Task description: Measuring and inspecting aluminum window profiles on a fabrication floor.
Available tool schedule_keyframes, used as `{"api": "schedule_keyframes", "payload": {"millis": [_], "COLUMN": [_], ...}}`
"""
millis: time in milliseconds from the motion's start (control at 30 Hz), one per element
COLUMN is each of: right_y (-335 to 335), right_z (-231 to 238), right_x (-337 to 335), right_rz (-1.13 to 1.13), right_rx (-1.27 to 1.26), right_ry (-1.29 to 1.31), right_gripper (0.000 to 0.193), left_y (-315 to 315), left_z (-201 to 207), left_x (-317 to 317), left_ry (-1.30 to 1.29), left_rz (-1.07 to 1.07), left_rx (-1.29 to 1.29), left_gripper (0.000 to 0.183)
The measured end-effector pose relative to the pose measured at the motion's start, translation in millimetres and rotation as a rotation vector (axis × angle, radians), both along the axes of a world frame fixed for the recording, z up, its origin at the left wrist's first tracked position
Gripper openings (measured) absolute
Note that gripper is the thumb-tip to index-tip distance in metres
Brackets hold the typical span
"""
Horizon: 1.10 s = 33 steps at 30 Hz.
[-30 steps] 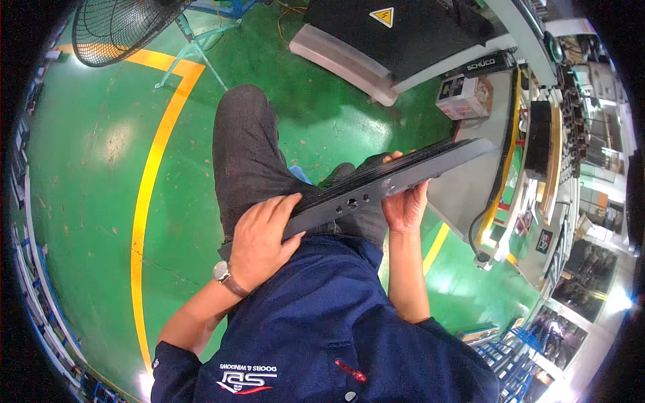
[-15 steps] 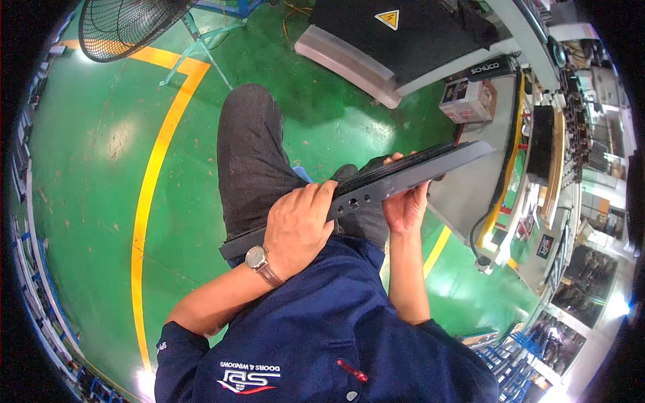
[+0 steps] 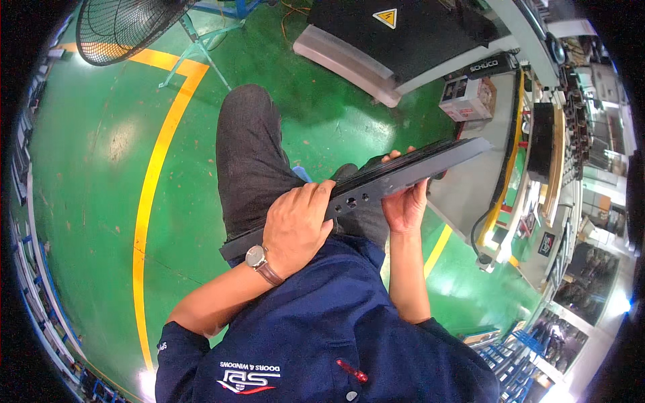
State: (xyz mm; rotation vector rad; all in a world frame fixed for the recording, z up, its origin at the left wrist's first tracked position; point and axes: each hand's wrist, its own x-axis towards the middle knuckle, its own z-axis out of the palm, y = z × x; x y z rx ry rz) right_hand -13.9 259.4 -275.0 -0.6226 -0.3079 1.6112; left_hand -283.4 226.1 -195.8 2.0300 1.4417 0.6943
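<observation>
A long dark grey profile bar (image 3: 410, 176) with a few drilled holes in its side lies slantwise across my lap, its far end raised to the right. Over its left part my left hand (image 3: 295, 225) is closed, the fingers wrapped across the top edge. My right hand (image 3: 405, 205) grips the bar from beneath, beyond the holes; its fingertips show over the far edge. Black ribbed strips run along the upper side of the bar. A wristwatch sits on my left wrist.
A black mesh fan (image 3: 131, 27) on a green stand is at the far left. A dark machine cabinet (image 3: 376, 47) with a warning triangle stands ahead. To the right are a cardboard box (image 3: 468, 99) and a bench with a yellow edge (image 3: 507, 181). A yellow line (image 3: 149, 201) crosses the green floor.
The bar's right end has dipped very slightly and shifted a little left. Both hands keep their hold on it.
</observation>
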Motion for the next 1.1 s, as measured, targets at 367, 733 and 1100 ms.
{"api": "schedule_keyframes", "payload": {"millis": [367, 733, 1100], "right_y": [0.5, -0.5, -0.8], "right_z": [3.8, -4.0, 6.5], "right_x": [-0.9, 2.9, -3.4], "right_rz": [0.019, -0.009, -0.04], "right_rx": [0.028, -0.019, -0.084], "right_ry": [-0.048, -0.078, -0.13], "right_gripper": [0.074, 0.068, 0.064], "left_y": [2.7, 3.9, 10.8], "left_z": [0.3, -4.1, -10.3], "left_x": [-0.8, -2.3, -2.6], "left_ry": [-0.008, -0.007, 0.002], "left_rz": [-0.006, -0.012, -0.035], "left_rx": [0.007, 0.009, -0.014], "left_gripper": [0.058, 0.058, 0.056]}}
